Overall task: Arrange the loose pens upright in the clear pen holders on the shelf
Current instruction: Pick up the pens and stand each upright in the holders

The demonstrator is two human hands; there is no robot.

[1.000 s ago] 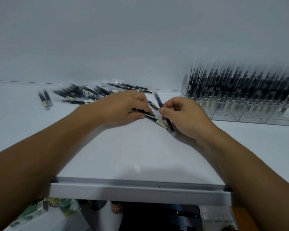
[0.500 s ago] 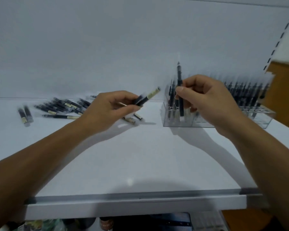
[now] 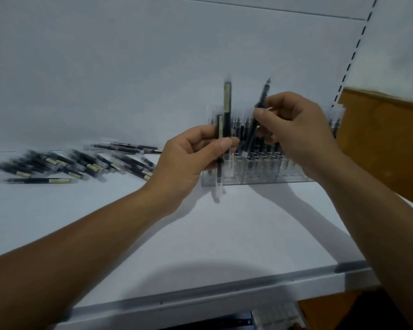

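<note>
At frame centre, the left hand grips two pens upright, thumb across them. Just to its right, the right hand pinches a single pen, tilted slightly. Both hands are in front of the clear pen holder, which is packed with blurred pens. Loose pens lie at middle left on the shelf.

The left forearm and right forearm are angling in from the lower corners. The left hand is gripping two pens upright (thumb pressing across them). The right hand is pinching one slightly tilted pen between thumb and fingers.
</note>
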